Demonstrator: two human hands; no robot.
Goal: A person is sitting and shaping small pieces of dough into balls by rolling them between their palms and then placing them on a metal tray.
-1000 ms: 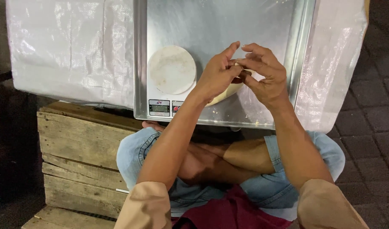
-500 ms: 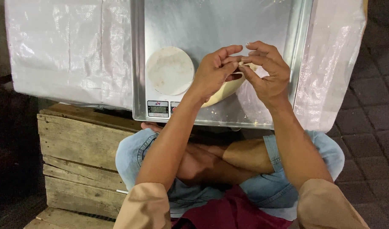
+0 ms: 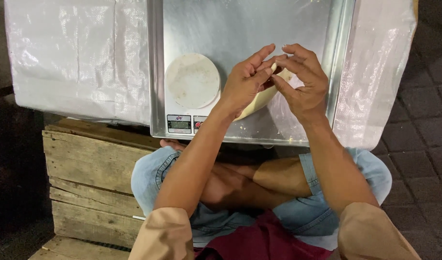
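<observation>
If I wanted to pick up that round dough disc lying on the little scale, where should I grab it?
Take the dough disc by its rim, probably from the left side, since both hands work the folded dough piece to its right. It lies flat and thin on the scale in the metal tray, so slide fingertips under the edge rather than pinching from above.

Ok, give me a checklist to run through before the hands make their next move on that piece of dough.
1. Both hands on the dough: ok. Left hand and right hand pinch the pale dough piece together.
2. Dough over the metal tray: ok.
3. Small scale apart from the hands: ok, its round plate lies beside the left hand.
4. Dough edge sealed: cannot tell, fingers hide it.
5. Tray steady on the plastic-covered surface: cannot tell.
</observation>
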